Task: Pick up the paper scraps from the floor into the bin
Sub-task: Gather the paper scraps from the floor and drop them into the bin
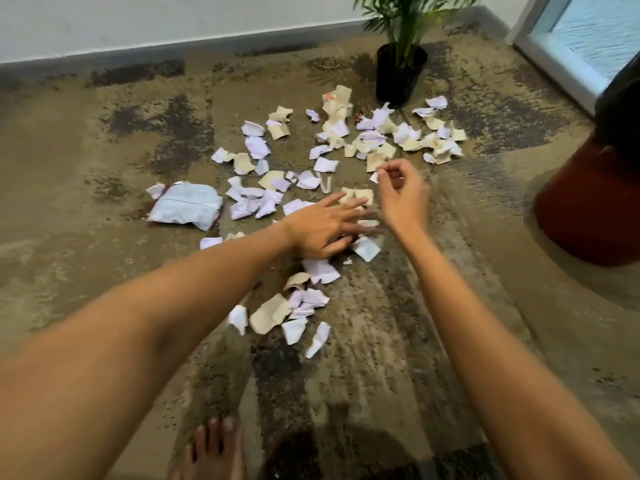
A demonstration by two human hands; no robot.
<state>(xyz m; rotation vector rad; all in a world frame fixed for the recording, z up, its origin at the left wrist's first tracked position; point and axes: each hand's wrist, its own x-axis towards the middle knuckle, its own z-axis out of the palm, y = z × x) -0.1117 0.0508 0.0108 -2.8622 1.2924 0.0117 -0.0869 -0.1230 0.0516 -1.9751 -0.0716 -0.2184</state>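
Observation:
Several white and beige paper scraps [304, 306] lie scattered over the mottled brown carpet, thickest in a far cluster [377, 136] by a plant pot. My left hand [325, 226] reaches out flat, fingers straight and spread, resting on scraps in the middle of the litter. Just to its right, my right hand [403, 194] hovers with fingers loosely curled; a tiny white scrap [374, 177] sits right at its index tip, and I see no grip on it. At the right edge stands the reddish-brown bin [588, 216], partly cut off.
A crumpled silver foil packet [187, 207] lies left of the scraps. A black pot with a green plant [398, 77] stands at the far side. A white-framed glass door [571, 46] is at top right. My bare foot [211, 452] is at the bottom.

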